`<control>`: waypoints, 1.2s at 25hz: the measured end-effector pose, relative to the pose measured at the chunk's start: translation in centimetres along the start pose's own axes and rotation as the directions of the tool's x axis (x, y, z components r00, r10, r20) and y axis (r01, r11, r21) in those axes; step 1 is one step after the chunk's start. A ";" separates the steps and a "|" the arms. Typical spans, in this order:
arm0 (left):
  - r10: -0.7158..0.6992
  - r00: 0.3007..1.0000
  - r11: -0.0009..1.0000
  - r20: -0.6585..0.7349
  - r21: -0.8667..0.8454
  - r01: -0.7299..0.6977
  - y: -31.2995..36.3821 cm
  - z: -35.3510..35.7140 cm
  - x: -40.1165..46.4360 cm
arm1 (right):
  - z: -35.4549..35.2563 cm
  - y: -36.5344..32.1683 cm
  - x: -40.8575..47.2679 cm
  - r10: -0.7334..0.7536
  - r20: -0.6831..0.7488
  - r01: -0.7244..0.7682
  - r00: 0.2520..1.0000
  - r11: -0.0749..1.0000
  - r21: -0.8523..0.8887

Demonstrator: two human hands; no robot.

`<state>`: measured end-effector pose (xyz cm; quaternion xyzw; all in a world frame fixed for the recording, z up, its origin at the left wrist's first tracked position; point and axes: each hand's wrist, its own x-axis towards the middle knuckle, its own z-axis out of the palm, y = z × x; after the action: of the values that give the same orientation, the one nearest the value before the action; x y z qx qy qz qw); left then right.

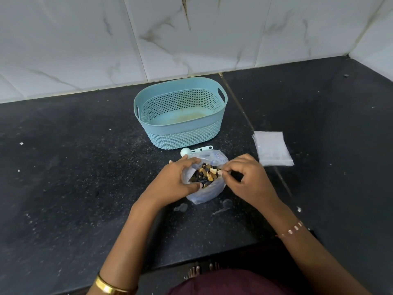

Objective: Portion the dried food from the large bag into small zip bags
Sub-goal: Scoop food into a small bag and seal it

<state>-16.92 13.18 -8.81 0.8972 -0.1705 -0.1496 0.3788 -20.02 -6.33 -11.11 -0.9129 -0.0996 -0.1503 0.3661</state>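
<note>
While both hands work at its mouth, the large bag (205, 189) of mixed dried food (205, 175) stands on the dark counter (85, 167) at the centre of the view, its top spread wide enough to show dark raisin-like pieces and pale nut pieces inside. At its 9 o'clock side the left hand (177, 177) grips the plastic rim, fingers curled over the edge; at 3 o'clock the right hand (244, 177) pinches the opposite rim between thumb and fingertips. I judge this to be the opening step: the mouth is being pulled apart and no portion has been taken out. A pale scoop (187, 151) lies just behind the bag at 12 o'clock, touching or nearly touching it, with the empty blue basket (180, 137) farther back. A stack of small zip bags (273, 149) lies flat at 2 o'clock, near but apart. Next, 1 hand would need to let go of the rim to fetch either the scoop or 1 small bag, while the other keeps the mouth open so the contents do not spill.
</note>
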 end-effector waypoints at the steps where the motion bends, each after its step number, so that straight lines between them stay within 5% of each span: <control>1: 0.012 0.998 1.000 -0.061 0.025 -0.010 0.3 -0.1 0.2 | -0.6 -0.2 0.2 0.092 -0.018 -0.089 0.996 0.990 0.114; 3: 0.041 0.971 0.999 -0.236 0.011 -0.039 1.5 -0.4 0.6 | -2.0 -0.1 0.7 0.229 -0.065 -0.205 0.971 0.943 0.262; 6: 0.078 0.935 0.974 -0.346 -0.174 -0.146 5.0 0.3 1.4 | -4.2 1.7 1.6 0.344 -0.220 -0.296 0.913 0.929 0.223; 8: 0.075 0.962 0.897 -0.262 -0.404 -0.180 7.8 1.8 2.4 | -5.2 4.3 2.1 0.407 -0.319 -0.400 0.856 0.912 0.092; 11: -0.033 0.999 0.750 0.005 -0.661 0.028 10.8 5.6 4.8 | -6.2 8.6 2.0 0.512 -0.403 -0.566 0.759 0.824 -0.019; 14: -0.200 0.961 0.667 0.192 -0.691 0.277 11.7 9.1 6.8 | -6.1 10.4 2.1 0.650 -0.356 -0.698 0.672 0.716 -0.010; 23: -0.424 0.867 0.434 0.263 -0.781 0.449 11.0 10.6 9.1 | -6.0 9.8 2.7 0.800 -0.125 -0.800 0.587 0.597 0.066; 25: -0.428 0.867 0.442 0.254 -0.778 0.446 11.3 10.6 9.2 | -5.9 9.4 2.7 0.795 -0.110 -0.793 0.596 0.605 0.079; 30: -0.358 0.922 0.489 0.149 -0.811 0.321 11.1 9.9 9.2 | -7.1 6.2 2.9 0.714 -0.014 -0.642 0.700 0.638 0.425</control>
<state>-14.77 -4.17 -8.65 0.6340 0.1067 -0.2650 0.7186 -16.91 -15.48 -9.22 -0.7735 0.2575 -0.0606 0.5759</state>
